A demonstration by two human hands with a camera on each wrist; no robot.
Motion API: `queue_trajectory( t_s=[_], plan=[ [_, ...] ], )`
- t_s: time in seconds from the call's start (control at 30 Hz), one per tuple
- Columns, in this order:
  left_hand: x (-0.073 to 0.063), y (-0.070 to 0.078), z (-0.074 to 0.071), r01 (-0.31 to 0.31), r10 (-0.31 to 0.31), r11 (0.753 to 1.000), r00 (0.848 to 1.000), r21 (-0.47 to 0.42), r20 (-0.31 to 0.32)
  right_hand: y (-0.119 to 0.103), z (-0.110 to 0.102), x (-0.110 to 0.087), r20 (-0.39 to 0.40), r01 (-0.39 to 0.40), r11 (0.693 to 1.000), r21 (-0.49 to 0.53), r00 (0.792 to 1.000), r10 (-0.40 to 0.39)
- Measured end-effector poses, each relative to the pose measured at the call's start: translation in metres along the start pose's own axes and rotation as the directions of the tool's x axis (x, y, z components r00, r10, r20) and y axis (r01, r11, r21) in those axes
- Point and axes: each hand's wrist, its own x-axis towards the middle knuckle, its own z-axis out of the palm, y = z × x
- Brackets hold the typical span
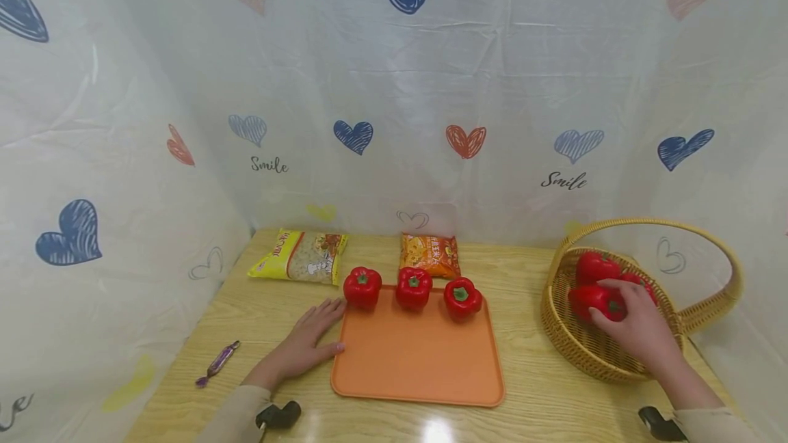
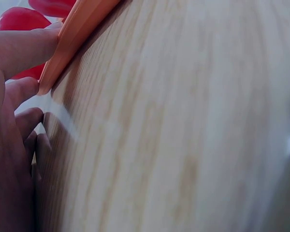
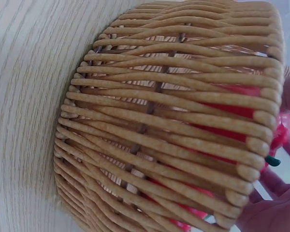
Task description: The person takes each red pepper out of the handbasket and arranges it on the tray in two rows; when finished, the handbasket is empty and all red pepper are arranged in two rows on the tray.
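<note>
In the head view my right hand [image 1: 646, 333] reaches into a wicker basket [image 1: 563, 333] and holds a red bell pepper [image 1: 587, 301] between thumb and fingers. Other red peppers [image 1: 596, 266] lie beside it in the basket. The right wrist view mostly shows the basket's woven wall [image 3: 150, 121], which partly hides the peppers. My left hand [image 1: 304, 344] lies flat on the table, its thumb and fingertips touching the left edge of an orange tray [image 1: 418, 368]. Three red bell peppers, left [image 1: 362, 290], middle [image 1: 414, 296] and right [image 1: 463, 301], stand along the tray's far edge.
Behind the tray lie a yellow food bag [image 1: 301, 256] and an orange snack bag [image 1: 431, 255]. A purple wrapped candy [image 1: 219, 363] is on the table at the left. The basket's tall handle [image 1: 640, 223] arches over its opening. A heart-printed curtain [image 1: 406, 74] surrounds the table.
</note>
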Motion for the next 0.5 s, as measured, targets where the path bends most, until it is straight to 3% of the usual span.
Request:
queue_trajectory(
  t_s=[0.5],
  plan=[
    [0.0001, -0.0026, 0.0008, 0.002, -0.002, 1.000, 1.000, 0.001, 0.000, -0.0047, -0.0063, -0.0055, -0.046, 0.061, 0.998, -0.021, 0.997, -0.062]
  ],
)
